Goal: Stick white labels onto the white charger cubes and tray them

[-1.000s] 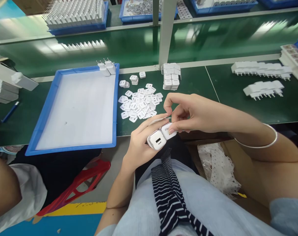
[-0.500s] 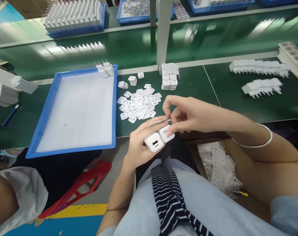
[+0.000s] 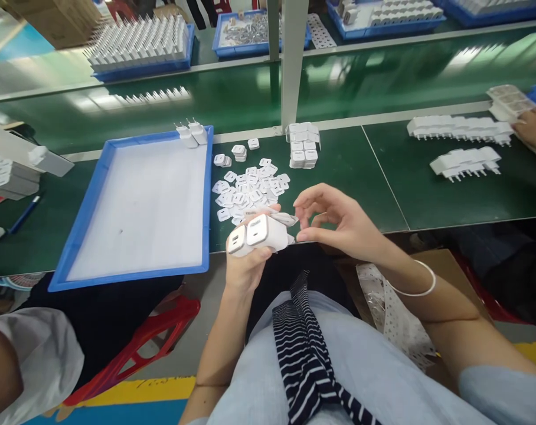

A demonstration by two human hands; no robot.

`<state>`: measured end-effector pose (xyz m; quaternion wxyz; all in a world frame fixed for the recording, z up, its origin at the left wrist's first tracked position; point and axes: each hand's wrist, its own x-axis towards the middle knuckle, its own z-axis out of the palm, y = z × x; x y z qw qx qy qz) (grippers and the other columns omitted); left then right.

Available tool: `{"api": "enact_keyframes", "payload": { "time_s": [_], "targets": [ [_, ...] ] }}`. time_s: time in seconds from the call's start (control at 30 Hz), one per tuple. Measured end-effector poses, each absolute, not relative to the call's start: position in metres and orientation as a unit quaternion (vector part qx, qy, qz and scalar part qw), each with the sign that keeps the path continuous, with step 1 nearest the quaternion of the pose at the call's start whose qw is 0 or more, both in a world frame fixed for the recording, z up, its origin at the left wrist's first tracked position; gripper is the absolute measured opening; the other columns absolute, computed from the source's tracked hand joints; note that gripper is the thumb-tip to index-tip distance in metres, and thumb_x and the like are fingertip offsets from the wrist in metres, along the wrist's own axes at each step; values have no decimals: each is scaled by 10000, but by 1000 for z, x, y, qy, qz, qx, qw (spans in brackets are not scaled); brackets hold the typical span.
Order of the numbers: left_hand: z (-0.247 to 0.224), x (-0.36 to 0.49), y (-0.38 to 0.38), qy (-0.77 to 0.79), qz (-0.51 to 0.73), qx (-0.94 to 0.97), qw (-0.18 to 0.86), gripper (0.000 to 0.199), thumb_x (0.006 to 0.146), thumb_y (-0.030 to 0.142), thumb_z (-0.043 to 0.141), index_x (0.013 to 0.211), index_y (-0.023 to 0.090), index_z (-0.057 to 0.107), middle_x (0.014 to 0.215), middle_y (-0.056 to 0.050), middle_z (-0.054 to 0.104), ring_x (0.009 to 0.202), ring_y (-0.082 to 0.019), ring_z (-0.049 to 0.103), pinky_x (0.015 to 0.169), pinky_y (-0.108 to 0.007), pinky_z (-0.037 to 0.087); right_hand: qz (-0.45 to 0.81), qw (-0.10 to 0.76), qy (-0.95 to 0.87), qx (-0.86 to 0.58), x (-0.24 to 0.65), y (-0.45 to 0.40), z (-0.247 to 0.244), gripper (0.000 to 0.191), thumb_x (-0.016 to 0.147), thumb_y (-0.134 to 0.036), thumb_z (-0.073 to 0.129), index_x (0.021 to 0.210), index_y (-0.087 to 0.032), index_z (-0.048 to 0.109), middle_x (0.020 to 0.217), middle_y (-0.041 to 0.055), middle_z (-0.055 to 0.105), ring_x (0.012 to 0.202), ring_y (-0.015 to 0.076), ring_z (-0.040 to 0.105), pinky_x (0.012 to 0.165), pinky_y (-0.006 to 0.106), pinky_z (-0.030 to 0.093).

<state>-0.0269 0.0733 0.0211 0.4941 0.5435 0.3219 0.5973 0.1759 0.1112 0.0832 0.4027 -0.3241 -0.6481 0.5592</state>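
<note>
Left hand (image 3: 244, 265), centre of frame: closed round two white chargers side by side, left charger (image 3: 237, 241) and right charger (image 3: 268, 231), port faces toward the camera, tilted. Right hand (image 3: 330, 221), just right of them: fingers half curled, thumb and fingertips apart, looks to hold nothing. Its tips are close to the pin end of the right charger and a thin white piece (image 3: 286, 219) along the left fingers.

Just above, mid-frame: loose pile of faceplates (image 3: 250, 189). Left of that, blue tray (image 3: 139, 206). Stacked white pieces (image 3: 303, 154) upper centre; charger rows (image 3: 465, 144) upper right; someone else's hand (image 3: 533, 127) at the right edge.

Risks, my read: one left-hand grip carries both chargers plus the thin piece, so loosening for one could drop another. Right fingers could snag the pins. Chargers dipping into the pile would scatter plates.

Unclear: can't tell if the right fingertips touch the thin piece, or what it is. Pins mostly hidden, face print too small to read, other person's hand cut off.
</note>
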Motion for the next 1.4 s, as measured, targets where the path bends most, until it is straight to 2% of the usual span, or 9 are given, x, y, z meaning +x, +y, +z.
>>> {"api": "enact_keyframes", "payload": {
  "time_s": [0.17, 0.37, 0.53, 0.63, 0.77, 0.9, 1.07, 1.2, 1.4],
  "targets": [
    [18, -21, 71, 341, 590, 499, 535, 587, 813, 606, 719, 1300, 289, 637, 1332, -108, 686, 1151, -321, 706, 947, -460, 619, 578, 427, -607, -340, 161, 110, 66, 301, 833, -422, 803, 867, -172, 639, 724, 10, 686, 587, 116, 620, 543, 233, 533],
    [22, -16, 65, 379, 605, 371, 594, 493, 611, 281, 934, 1078, 236, 782, 1029, -39, 788, 906, -176, 734, 796, -253, 608, 474, 393, -675, -408, 159, 114, 73, 179, 930, -272, 646, 790, -164, 618, 620, -9, 646, 529, 107, 580, 521, 233, 469],
    [24, -15, 62, 407, 597, 382, 577, 480, 601, 170, 931, 1057, 237, 798, 1054, -28, 795, 947, -150, 723, 852, -220, 587, 333, 317, -767, -447, 159, 120, 82, 109, 924, -139, 595, 828, -164, 640, 668, -13, 648, 592, 114, 562, 564, 256, 407],
    [24, -15, 62, 407, 596, 410, 557, 482, 631, 143, 915, 1083, 251, 790, 1092, -31, 793, 979, -161, 729, 874, -238, 587, 344, 351, -757, -432, 157, 124, 80, 110, 879, -99, 632, 948, -171, 678, 770, -2, 698, 680, 131, 623, 603, 247, 470],
    [25, -14, 62, 420, 608, 454, 497, 502, 644, 137, 909, 1113, 263, 781, 1149, -48, 785, 1063, -202, 730, 939, -297, 583, 383, 429, -709, -408, 162, 129, 79, 53, 863, -130, 691, 878, -180, 687, 741, -7, 684, 625, 128, 624, 569, 252, 520],
    [31, -13, 60, 452, 610, 503, 412, 498, 658, 155, 905, 1130, 248, 777, 1150, -76, 781, 1079, -235, 731, 955, -348, 584, 343, 505, -670, -422, 173, 124, 89, 74, 872, -145, 717, 906, -206, 692, 771, -7, 675, 635, 131, 630, 579, 265, 553],
    [40, -11, 61, 443, 606, 563, 345, 511, 694, 129, 878, 1172, 264, 759, 1204, -78, 764, 1133, -255, 715, 1011, -408, 572, 324, 483, -699, -416, 179, 108, 100, 270, 895, -153, 716, 1144, -255, 717, 802, -11, 690, 681, 144, 658, 654, 289, 596],
    [46, -11, 61, 414, 612, 593, 319, 534, 704, 103, 868, 1193, 279, 745, 1223, -66, 758, 1170, -257, 702, 1031, -428, 570, 330, 476, -707, -406, 179, 103, 102, 255, 899, -143, 717, 1116, -276, 745, 798, -17, 695, 702, 148, 679, 701, 301, 616],
    [50, -13, 60, 408, 610, 615, 286, 521, 721, 127, 864, 1203, 280, 737, 1229, -65, 756, 1176, -270, 700, 1030, -458, 573, 397, 491, -678, -377, 180, 100, 110, 270, 886, -112, 731, 1095, -277, 770, 805, -15, 700, 672, 129, 656, 626, 264, 596]
  ]
}}
